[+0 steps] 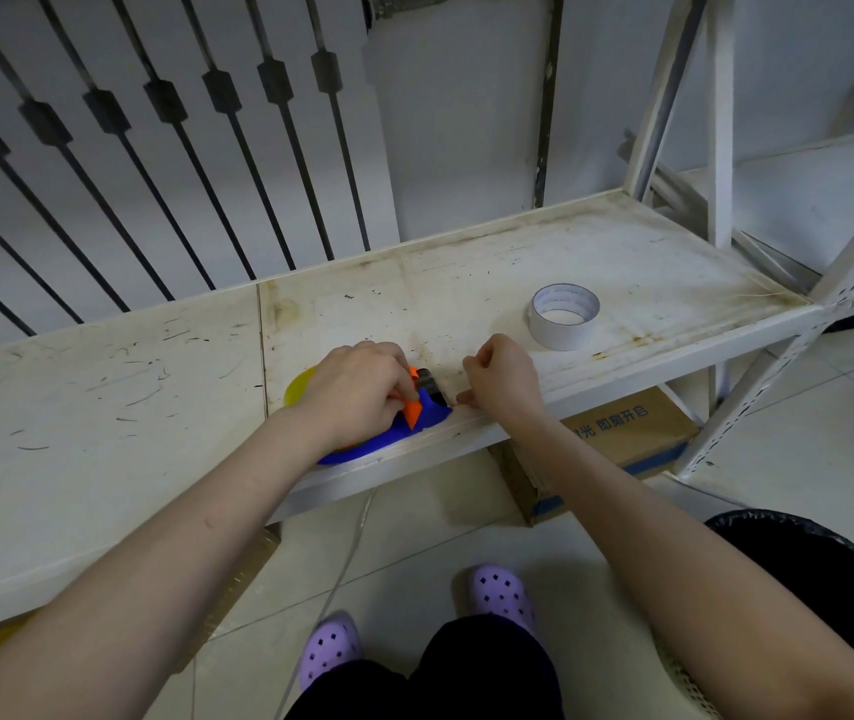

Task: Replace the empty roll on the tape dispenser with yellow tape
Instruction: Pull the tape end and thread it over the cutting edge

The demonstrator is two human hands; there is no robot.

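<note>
A blue tape dispenser (388,439) with orange parts lies at the front edge of the white shelf (102,407). A yellow tape roll (297,389) shows at its left, mostly hidden under my left hand (357,392), which presses down on the dispenser. My right hand (502,379) is just right of the dispenser's black front end (432,387), fingers pinched together, apparently on the tape end, which is too thin to make out. A white roll (564,315) stands on the shelf further right, untouched.
A cardboard box (627,439) sits on the tiled floor under the shelf. A black bin (830,563) is at the lower right. White shelf uprights (721,148) rise at the right; a barred railing stands behind the shelf.
</note>
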